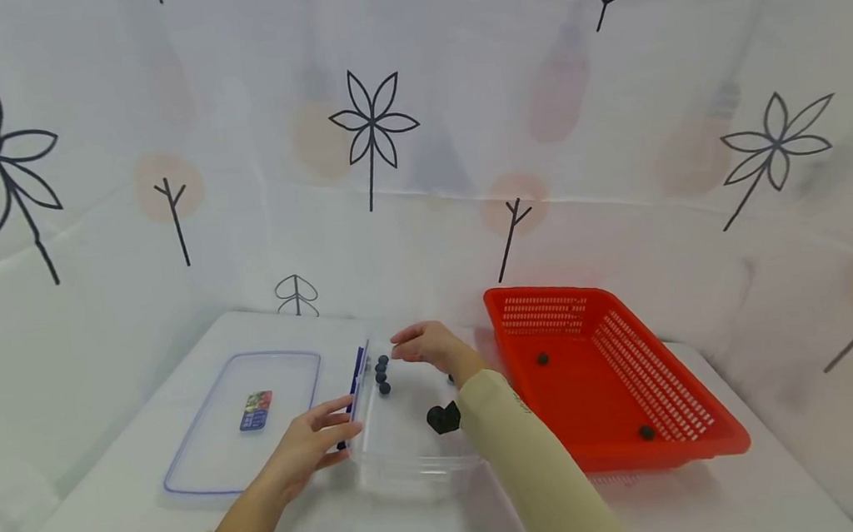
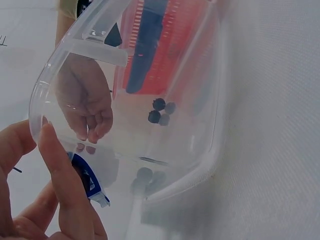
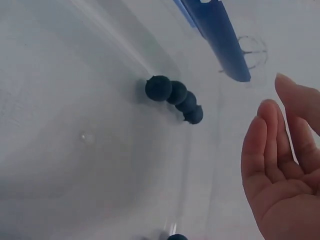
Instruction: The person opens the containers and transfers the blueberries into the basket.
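A clear plastic box (image 1: 419, 464) with blue clip flaps (image 3: 220, 42) stands on the table. My left hand (image 1: 301, 451) grips its left side, with the rim between thumb and fingers in the left wrist view. Inside the box, several blueberries (image 1: 383, 376) lie in a row along the left wall. Another blueberry (image 3: 177, 237) shows at the bottom edge of the right wrist view. Above the far part of the box hovers my right hand (image 1: 436, 349); its fingers are loosely bent, with nothing visible between them, apart from the berries.
Right of the box stands a red plastic basket (image 1: 581, 408), with one blueberry (image 1: 542, 359) toward its back and another blueberry (image 1: 646, 432) near its front right. A clear lid (image 1: 211, 450) with a blue edge and a label lies at left. Behind hangs a patterned white cloth (image 1: 439, 240).
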`<state>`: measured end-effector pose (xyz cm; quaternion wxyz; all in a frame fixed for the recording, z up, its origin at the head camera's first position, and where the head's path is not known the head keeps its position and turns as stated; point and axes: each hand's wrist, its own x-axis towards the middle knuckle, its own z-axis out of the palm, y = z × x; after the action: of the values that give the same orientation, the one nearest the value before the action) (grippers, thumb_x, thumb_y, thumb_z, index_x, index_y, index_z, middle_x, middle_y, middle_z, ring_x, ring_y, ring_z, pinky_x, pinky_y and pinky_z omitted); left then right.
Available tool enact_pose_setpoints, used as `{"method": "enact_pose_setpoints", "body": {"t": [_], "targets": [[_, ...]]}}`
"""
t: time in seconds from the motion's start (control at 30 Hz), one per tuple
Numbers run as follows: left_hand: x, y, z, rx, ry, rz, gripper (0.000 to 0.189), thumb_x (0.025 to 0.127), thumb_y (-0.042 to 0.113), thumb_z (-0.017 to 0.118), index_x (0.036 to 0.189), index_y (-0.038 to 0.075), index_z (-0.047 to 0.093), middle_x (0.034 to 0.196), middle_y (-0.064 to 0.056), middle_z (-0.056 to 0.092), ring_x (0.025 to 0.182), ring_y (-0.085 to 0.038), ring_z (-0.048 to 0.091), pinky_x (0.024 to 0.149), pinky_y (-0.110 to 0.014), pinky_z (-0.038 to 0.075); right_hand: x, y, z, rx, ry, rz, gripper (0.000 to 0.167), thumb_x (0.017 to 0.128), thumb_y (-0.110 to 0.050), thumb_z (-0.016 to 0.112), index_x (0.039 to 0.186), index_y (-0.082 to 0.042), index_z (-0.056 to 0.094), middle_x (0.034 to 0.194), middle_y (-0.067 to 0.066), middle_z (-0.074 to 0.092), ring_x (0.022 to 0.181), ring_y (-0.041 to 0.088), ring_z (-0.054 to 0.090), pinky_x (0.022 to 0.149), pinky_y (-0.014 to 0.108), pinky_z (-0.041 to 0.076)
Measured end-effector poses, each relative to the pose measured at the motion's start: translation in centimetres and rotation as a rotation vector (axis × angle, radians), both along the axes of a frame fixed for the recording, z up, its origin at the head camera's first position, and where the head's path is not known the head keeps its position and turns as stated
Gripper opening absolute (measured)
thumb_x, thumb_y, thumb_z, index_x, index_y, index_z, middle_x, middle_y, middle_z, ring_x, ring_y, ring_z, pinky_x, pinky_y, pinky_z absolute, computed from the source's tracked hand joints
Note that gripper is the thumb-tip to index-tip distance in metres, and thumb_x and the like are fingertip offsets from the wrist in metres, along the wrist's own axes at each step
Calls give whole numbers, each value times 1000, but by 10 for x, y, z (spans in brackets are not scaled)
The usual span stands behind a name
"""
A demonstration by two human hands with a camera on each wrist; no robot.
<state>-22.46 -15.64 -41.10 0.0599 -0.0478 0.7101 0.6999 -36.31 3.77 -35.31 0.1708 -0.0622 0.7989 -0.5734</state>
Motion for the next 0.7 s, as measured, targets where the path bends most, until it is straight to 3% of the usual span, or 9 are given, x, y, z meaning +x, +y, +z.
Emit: {"method": "enact_pose_setpoints", "body": {"t": [0.2, 0.37, 0.7], "targets": [[1, -1, 0, 6, 10, -3, 52, 83, 15, 70, 132, 8, 53, 123, -19, 51, 93, -27, 58, 74, -37, 54, -6, -5, -15, 225, 127, 207, 25, 79, -3, 72, 103, 0, 66, 90, 5, 65, 84, 19, 59, 91, 38, 46], [0, 2, 1, 20, 15, -15, 54, 82, 16, 72, 132, 8, 53, 123, -19, 52, 92, -25, 59, 73, -36, 54, -3, -5, -18, 402, 207, 310, 25, 76, -2, 75, 100, -1, 68, 84, 2, 63, 79, 15, 55, 82, 31, 47], [1, -1, 1, 12, 22, -11, 54, 82, 16, 72, 132, 8, 53, 122, -18, 52, 93, -25, 59, 74, -36, 54, -13, -10, -30, 535, 162, 386, 22, 78, -2, 73, 97, -11, 71, 87, 2, 62, 83, 17, 54, 81, 31, 47]]}}
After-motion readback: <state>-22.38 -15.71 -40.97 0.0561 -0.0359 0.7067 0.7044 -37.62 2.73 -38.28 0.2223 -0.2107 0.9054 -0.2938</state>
